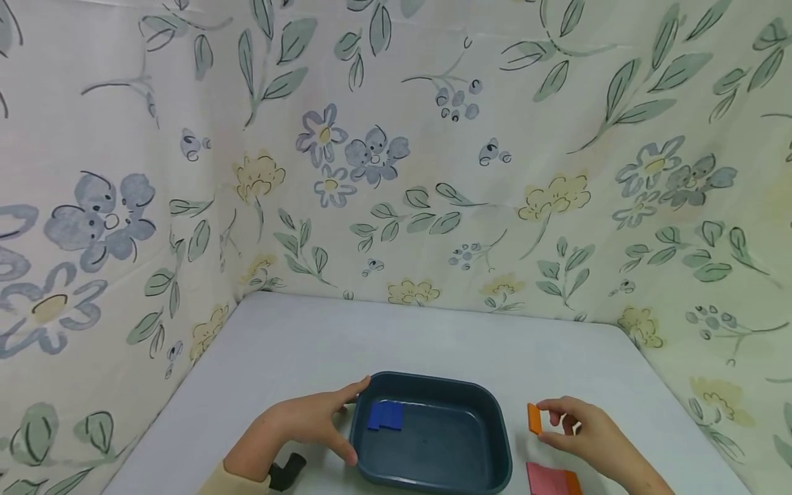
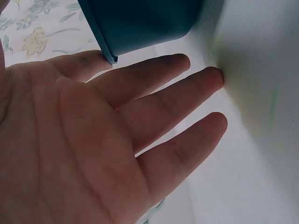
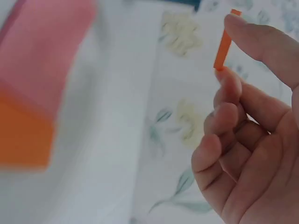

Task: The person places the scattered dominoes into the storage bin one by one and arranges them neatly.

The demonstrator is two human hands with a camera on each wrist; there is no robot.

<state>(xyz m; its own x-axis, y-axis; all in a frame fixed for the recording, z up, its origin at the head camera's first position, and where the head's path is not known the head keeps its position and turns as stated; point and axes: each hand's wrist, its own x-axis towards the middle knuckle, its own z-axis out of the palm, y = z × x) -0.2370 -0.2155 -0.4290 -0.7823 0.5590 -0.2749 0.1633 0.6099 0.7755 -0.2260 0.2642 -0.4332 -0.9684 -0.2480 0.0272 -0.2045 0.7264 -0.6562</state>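
The strip (image 1: 535,419) is orange, the tray (image 1: 439,450) dark teal, the wall cloth (image 1: 427,172) flower-patterned.

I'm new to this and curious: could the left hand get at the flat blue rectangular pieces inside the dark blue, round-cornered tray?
Probably yes: the left hand is at the edge of the tray nearest the blue pieces, and nothing covers them; it need only reach in.

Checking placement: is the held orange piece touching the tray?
Apart. The head view shows white tabletop between the tray and the orange piece in the right hand.
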